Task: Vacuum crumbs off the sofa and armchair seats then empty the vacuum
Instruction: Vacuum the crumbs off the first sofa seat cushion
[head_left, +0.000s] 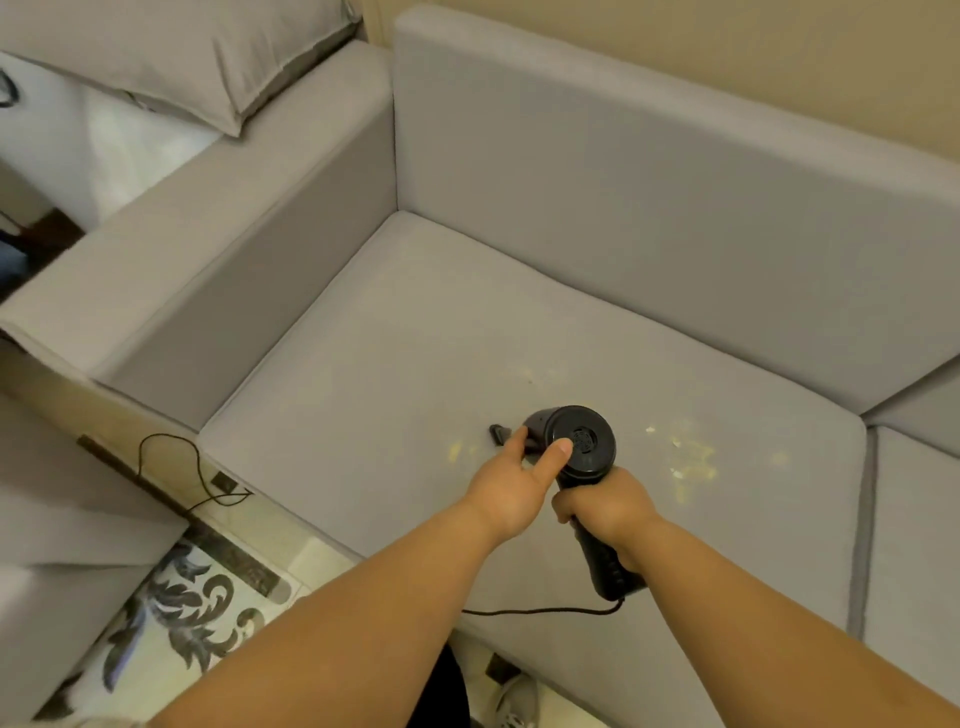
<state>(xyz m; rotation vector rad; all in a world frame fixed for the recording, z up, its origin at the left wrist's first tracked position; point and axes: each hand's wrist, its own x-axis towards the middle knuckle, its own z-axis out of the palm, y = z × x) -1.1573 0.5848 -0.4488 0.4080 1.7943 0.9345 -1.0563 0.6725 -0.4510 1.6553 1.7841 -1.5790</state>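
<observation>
A black hand-held vacuum (581, 441) points down at the grey sofa seat cushion (395, 374), its narrow nozzle (500, 432) touching the fabric. My right hand (608, 512) grips the vacuum's handle. My left hand (514, 480) lies against the left side of the vacuum's round body, thumb on the rear cap, fingers fairly straight. Pale yellow crumbs (691, 462) are scattered on the cushion right of the vacuum, and a few more crumbs (457, 451) lie left of my left hand.
The vacuum's black cord (540, 611) runs from the handle over the seat front to the floor. The sofa armrest (171, 260) stands at the left, the backrest (649, 218) behind. A second seat cushion (914, 545) adjoins at right. A grey pillow (171, 57) lies top left.
</observation>
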